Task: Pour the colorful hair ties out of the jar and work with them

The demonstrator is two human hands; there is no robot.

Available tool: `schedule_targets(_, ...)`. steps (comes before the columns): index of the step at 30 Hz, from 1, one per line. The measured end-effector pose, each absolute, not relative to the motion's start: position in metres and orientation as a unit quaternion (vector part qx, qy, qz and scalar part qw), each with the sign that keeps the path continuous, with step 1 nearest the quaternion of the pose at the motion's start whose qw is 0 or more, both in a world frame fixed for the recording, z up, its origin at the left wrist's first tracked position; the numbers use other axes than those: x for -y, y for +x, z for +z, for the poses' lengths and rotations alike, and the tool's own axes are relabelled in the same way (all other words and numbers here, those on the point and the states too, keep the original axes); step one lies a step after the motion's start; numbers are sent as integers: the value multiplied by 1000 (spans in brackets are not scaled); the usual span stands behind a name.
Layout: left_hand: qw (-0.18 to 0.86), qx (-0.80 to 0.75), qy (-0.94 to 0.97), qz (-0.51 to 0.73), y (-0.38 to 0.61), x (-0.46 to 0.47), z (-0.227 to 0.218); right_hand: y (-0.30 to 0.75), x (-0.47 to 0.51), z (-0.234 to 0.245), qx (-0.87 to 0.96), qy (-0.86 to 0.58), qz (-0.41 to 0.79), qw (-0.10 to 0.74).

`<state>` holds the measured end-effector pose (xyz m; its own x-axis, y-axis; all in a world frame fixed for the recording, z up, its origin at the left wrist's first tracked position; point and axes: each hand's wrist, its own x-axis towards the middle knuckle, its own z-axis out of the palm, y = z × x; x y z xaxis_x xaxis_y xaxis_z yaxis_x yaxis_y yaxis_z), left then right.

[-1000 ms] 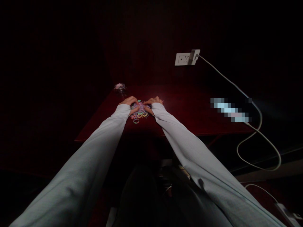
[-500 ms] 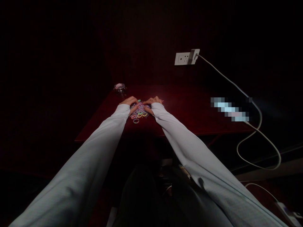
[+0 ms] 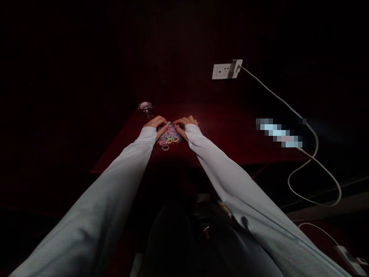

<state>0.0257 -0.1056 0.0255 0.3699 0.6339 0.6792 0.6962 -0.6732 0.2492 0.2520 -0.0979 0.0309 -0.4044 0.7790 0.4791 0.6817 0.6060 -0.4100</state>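
Observation:
A loose pile of small coloured elastic hair ties (image 3: 170, 134), mostly purple with some pink, yellow and green, lies on the dark red table between my two hands. My left hand (image 3: 156, 123) borders the pile's left side, its fingers bent and its thumb lower at the pile's edge. On the opposite side, my right hand (image 3: 186, 122) curves around the pile with thumb and fingers apart. A green tie (image 3: 169, 123) shows beside my left fingertips. Closest to the table's front edge lies a bluish ring-shaped tie (image 3: 165, 147).
Behind my left hand stands a clear jar (image 3: 146, 108) with something pinkish at its top. A white charger (image 3: 237, 66) sits in the wall socket (image 3: 221, 71). Its cable (image 3: 315, 142) loops down to a pixelated object (image 3: 279, 132) at the table's right. The table's front edge (image 3: 170, 166) runs below my hands.
My right thumb and fingers have spread further apart, and my left hand has drawn slightly left. More of the pile shows between my hands. The jar stays in place.

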Motion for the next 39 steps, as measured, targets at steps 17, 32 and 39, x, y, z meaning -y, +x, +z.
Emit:
schedule_targets(17,26,421,-823,-381,25,105,25,257,104,36,849,-405,73,330)
schedule_targets(32,27,446,-820,-357,17,93,20,255,102,34,828,-431,75,351)
schedule_targets(39,34,426,-826,-368,24,106,26,255,101,34,833,-425,65,349)
